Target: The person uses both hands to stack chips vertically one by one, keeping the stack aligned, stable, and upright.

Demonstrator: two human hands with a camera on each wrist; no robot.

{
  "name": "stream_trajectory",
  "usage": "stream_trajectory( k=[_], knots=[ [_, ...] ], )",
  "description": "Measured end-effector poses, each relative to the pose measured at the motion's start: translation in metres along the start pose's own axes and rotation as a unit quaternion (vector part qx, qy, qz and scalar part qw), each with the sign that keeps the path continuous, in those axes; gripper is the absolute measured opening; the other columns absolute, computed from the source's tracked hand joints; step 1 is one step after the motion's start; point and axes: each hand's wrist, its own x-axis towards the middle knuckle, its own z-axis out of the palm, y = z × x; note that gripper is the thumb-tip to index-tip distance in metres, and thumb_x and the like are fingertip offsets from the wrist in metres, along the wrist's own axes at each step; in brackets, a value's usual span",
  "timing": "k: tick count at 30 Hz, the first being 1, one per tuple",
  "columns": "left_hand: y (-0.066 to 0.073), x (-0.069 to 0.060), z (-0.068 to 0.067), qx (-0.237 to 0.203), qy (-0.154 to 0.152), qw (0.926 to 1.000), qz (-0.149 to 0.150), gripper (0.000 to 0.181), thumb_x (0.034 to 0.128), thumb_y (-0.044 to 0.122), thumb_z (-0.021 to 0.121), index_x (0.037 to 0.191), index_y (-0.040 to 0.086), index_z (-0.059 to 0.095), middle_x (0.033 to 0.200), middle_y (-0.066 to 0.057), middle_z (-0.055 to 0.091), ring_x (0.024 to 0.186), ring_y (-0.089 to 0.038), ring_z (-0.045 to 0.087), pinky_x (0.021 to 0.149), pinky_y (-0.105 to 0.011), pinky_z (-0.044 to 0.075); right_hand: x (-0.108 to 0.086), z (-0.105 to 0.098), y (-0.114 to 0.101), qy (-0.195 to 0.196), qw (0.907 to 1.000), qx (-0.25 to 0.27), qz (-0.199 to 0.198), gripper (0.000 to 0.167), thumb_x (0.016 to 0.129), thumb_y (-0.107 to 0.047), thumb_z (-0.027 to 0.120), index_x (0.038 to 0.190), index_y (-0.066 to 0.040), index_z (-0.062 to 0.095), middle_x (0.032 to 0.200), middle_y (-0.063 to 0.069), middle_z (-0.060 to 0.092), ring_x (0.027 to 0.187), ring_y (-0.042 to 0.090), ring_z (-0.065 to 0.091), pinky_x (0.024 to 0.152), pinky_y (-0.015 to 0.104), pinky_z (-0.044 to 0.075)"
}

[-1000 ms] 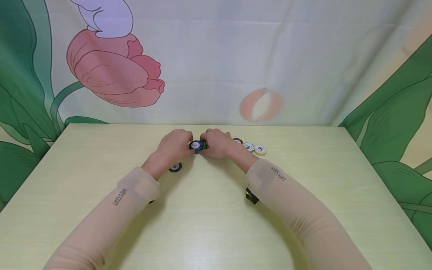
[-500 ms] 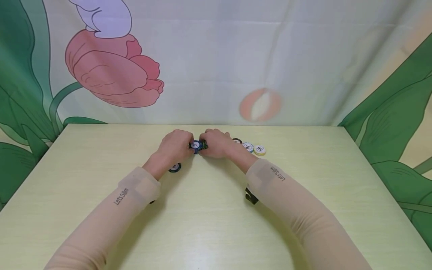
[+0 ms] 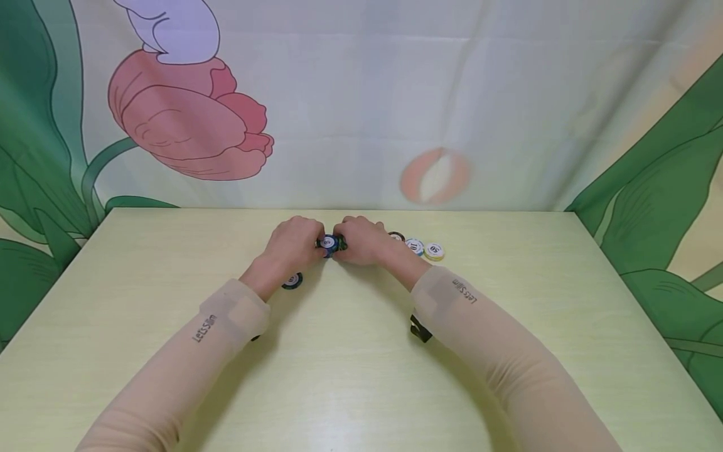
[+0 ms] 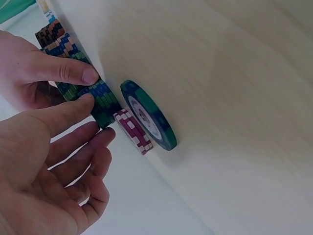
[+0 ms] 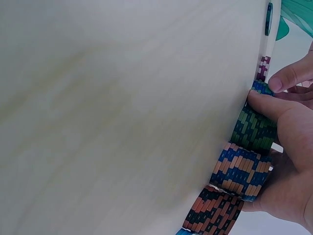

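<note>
My left hand (image 3: 295, 245) and right hand (image 3: 361, 242) meet at a stack of blue-and-green poker chips (image 4: 101, 100) near the table's back edge. With its thumb in front and fingers behind, the left hand holds one side of this stack; its lower fingers are loosely bent. The right thumb (image 5: 266, 102) presses the stack's front from the other side, its fingers partly hidden behind. Beside it in the right wrist view stands a green chip stack (image 5: 253, 128). A short purple-and-white chip stack (image 4: 134, 131) and a loose dark green chip (image 4: 146, 113) lie near the left hand.
Farther along the row are a blue-and-tan chip stack (image 5: 239, 169) and a black-and-orange one (image 5: 212, 209). Right of my right hand are white-faced chips with blue edges (image 3: 415, 245) and yellow edges (image 3: 434, 251). A printed curtain (image 3: 339, 113) hangs behind the table (image 3: 339, 376).
</note>
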Motion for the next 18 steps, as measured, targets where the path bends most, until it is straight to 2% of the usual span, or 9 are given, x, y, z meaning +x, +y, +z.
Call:
stream_trajectory(
  k=[13,18],
  knots=[
    [-0.0003,-0.0022,-0.0002,0.007,0.005,1.0,0.002,0.024,0.089,0.016,0.081,0.105,-0.001,0.075,0.094,-0.012,0.069,0.083,-0.026,0.059,0.078,-0.041,0.053,-0.0009,-0.0012,-0.0003,-0.006,1.0,-0.004,0.001,0.034,0.096,-0.036,0.073,0.123,-0.016,0.068,0.119,0.004,0.06,0.108,0.025,0.056,0.093,0.061,0.044],
    [-0.0015,-0.007,-0.0046,0.007,-0.005,0.9998,-0.016,0.023,0.0879,0.017,0.082,0.1,0.0,0.073,0.092,-0.01,0.065,0.084,-0.025,0.058,0.077,-0.04,0.053,-0.001,-0.0016,-0.0005,-0.007,1.0,-0.002,0.002,0.035,0.096,-0.036,0.072,0.124,-0.016,0.068,0.118,0.004,0.059,0.108,0.023,0.056,0.094,0.061,0.043]
  ],
)
